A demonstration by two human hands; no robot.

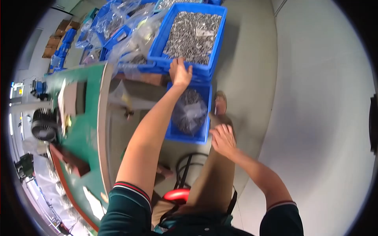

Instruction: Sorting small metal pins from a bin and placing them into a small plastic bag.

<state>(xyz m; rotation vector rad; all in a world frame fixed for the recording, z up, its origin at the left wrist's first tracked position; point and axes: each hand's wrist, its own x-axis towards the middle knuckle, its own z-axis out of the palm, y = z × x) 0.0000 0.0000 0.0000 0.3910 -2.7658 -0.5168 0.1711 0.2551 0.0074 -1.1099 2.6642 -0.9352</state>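
Note:
My left hand (180,74) is at the near rim of an upper blue plastic bin (157,50). Its fingers hook over the edge, with the thumb on the outer wall. Many small silvery metal parts (193,35) fill this bin, and a small pale tag (204,33) lies on them. My right hand (223,139) rests on my right knee, holding nothing, fingers bent but apart. Just left of that knee sits a lower blue bin (186,139). Inside it is a clear plastic bag (188,118) of dark metal parts with a pale label.
A green-topped table (88,129) stands at my left, bearing a black fan (44,125) and a brown box (80,97). More blue bins and loose clear bags (136,41) crowd the far left. A red round seat (176,194) shows below me. A pale wall (315,118) bounds the right.

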